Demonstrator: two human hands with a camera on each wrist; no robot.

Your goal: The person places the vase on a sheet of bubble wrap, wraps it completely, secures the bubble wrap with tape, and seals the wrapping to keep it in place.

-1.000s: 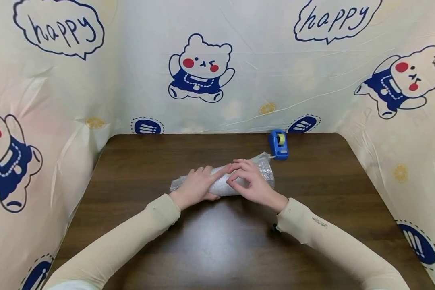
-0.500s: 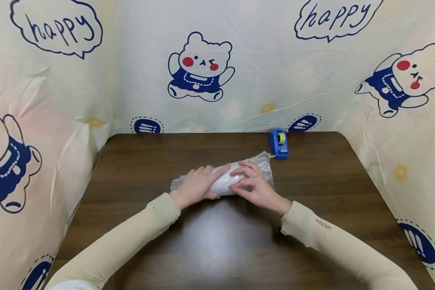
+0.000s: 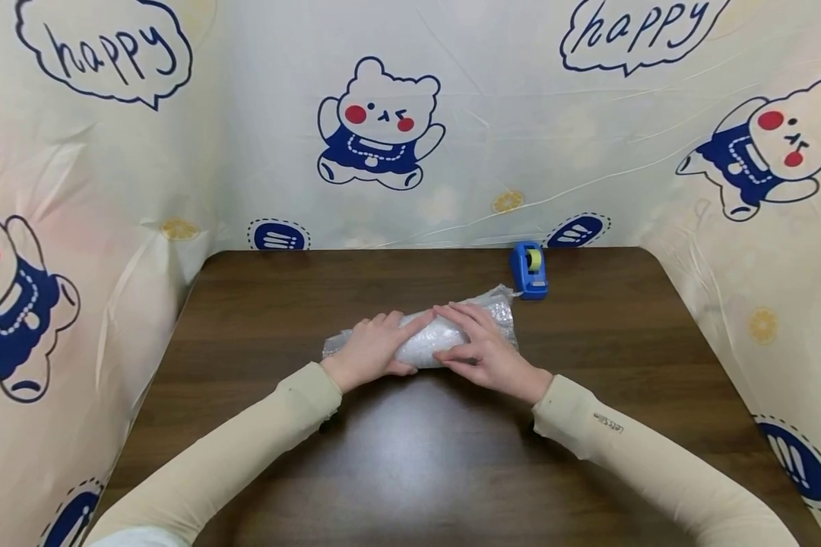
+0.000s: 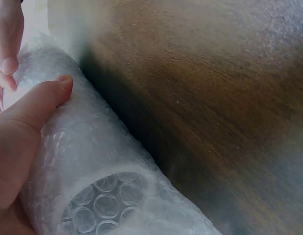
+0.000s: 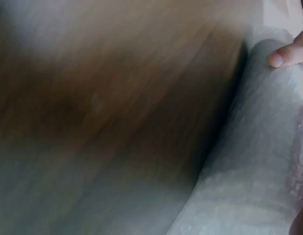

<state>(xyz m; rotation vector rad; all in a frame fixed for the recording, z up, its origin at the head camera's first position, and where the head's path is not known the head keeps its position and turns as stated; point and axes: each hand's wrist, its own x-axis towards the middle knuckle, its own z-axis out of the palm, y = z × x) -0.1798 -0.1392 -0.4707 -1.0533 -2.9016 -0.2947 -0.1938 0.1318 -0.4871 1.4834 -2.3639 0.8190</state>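
A roll wrapped in bubble wrap (image 3: 424, 348) lies slantwise across the table in the head view; what is inside cannot be seen. My left hand (image 3: 369, 349) holds its left half, thumb along the near side and the other fingers over the top. Close beside it, my right hand (image 3: 489, 353) rests on the right half with its fingers extended over the wrap. In the left wrist view the end of the bubble wrap (image 4: 104, 205) shows large round bubbles, and my left thumb (image 4: 56, 95) presses the side. The right wrist view shows the smooth side of the roll (image 5: 249, 147).
A blue tape dispenser (image 3: 532, 273) with yellowish tape stands behind the roll's right end, near the table's back edge. The dark wooden table (image 3: 397, 471) is bordered by a printed cloth curtain (image 3: 479, 167) at the back and sides.
My right hand's fingers have flattened from a raised, bent pose onto the wrap, and the hand has shifted slightly right. My left hand and the roll have stayed in place.
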